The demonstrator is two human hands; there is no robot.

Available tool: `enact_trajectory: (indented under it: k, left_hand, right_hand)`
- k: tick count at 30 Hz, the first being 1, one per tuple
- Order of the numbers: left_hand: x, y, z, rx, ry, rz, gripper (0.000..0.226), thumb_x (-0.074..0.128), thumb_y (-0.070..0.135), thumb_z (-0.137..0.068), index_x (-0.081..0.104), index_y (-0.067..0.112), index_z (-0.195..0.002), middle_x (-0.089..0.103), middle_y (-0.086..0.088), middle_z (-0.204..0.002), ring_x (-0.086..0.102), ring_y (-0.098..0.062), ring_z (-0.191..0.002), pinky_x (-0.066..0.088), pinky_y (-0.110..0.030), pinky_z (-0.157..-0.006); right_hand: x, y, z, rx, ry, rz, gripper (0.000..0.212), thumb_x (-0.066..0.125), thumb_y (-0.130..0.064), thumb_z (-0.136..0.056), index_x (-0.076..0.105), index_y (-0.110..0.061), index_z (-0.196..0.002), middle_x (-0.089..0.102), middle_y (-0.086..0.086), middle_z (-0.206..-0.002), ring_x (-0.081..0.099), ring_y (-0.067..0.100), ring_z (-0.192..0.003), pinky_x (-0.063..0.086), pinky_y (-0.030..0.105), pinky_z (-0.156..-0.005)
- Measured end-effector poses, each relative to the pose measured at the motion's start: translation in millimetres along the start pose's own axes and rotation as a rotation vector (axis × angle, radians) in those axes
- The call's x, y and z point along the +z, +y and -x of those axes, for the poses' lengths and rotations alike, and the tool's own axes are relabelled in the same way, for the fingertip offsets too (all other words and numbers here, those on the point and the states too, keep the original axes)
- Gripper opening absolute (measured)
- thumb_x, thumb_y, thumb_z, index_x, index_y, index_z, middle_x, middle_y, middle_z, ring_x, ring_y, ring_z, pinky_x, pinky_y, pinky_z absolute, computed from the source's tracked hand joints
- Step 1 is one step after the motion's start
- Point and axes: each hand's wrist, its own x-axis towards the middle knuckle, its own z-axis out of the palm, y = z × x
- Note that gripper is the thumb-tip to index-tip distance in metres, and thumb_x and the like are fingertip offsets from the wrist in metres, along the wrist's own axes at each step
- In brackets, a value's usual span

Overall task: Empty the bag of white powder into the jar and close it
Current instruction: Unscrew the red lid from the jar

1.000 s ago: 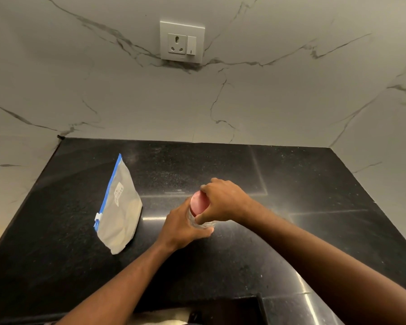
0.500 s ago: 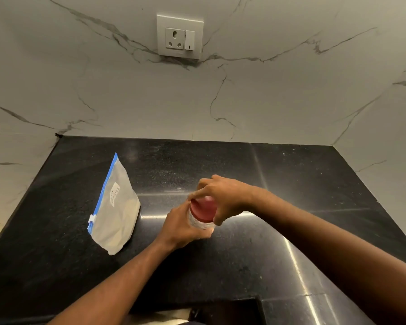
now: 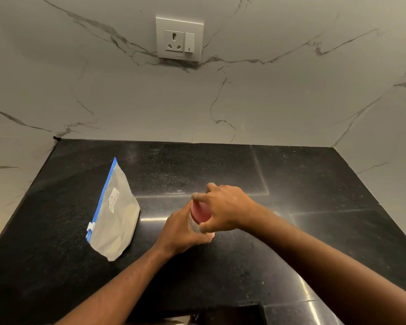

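Observation:
A small clear jar (image 3: 193, 225) with a red lid (image 3: 199, 213) stands near the middle of the black counter (image 3: 291, 184). My left hand (image 3: 182, 233) is wrapped around the jar's body from the left. From above and the right, my right hand (image 3: 223, 208) has its fingers closed around the red lid. Most of the jar is hidden by both hands. To the left lies a zip bag of white powder (image 3: 115, 219) with a blue seal strip, a white slider and a handwritten label; it is apart from both hands.
Marble-look walls enclose the counter at the back, left and right. A wall socket with a switch (image 3: 179, 38) sits high on the back wall. A dark recess (image 3: 220, 315) cuts into the counter's near edge.
My right hand has turned on the red lid, its fingers shifting around it. The left hand keeps its hold on the jar. The bag has not moved; the camera shifted slightly.

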Motion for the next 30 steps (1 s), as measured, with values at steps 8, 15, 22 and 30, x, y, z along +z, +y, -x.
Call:
enact_trajectory:
  k: [8, 15, 22, 30]
  left_hand:
    - [-2, 1, 0, 0.014, 0.0, -0.007, 0.07, 0.092, 0.049, -0.062, 0.058, 0.048, -0.123, 0.075, 0.029, -0.103, 0.073, 0.008, -0.091, 0.062, -0.02, -0.075]
    - [-2, 1, 1, 0.004, 0.019, 0.01, 0.083, 0.095, 0.054, -0.058, 0.055, 0.049, -0.131, 0.076, 0.026, -0.103, 0.073, 0.006, -0.093, 0.062, -0.02, -0.075]
    - [-1, -2, 0, 0.009, -0.008, -0.028, 0.076, 0.091, 0.059, -0.06, 0.056, 0.047, -0.126, 0.073, 0.027, -0.103, 0.07, 0.01, -0.096, 0.061, -0.017, -0.079]
    - [-4, 2, 1, 0.0, -0.004, 0.013, 0.085, 0.094, 0.057, -0.06, 0.051, 0.055, -0.133, 0.073, 0.035, -0.105, 0.071, 0.012, -0.095, 0.057, -0.009, -0.072]
  right_hand:
    - [4, 6, 12, -0.08, 0.07, -0.237, 0.055, 0.055, -0.066, -0.086, 0.063, -0.036, -0.131, 0.053, -0.006, -0.147, 0.052, 0.017, -0.126, 0.053, 0.039, -0.088]
    - [6, -9, 4, 0.147, 0.108, 0.073, 0.069, 0.054, -0.076, -0.077, 0.064, -0.019, -0.114, 0.061, -0.003, -0.08, 0.053, 0.019, -0.065, 0.03, 0.028, -0.05]
    - [-21, 0, 1, -0.183, -0.17, -0.181, 0.026, 0.075, -0.04, -0.078, 0.074, -0.04, -0.105, 0.052, -0.013, -0.145, 0.045, 0.012, -0.127, 0.051, 0.038, -0.088]
    - [-4, -13, -4, 0.176, 0.033, 0.116, 0.074, 0.052, -0.081, -0.081, 0.059, -0.016, -0.116, 0.063, 0.0, -0.088, 0.053, 0.021, -0.069, 0.036, 0.03, -0.056]
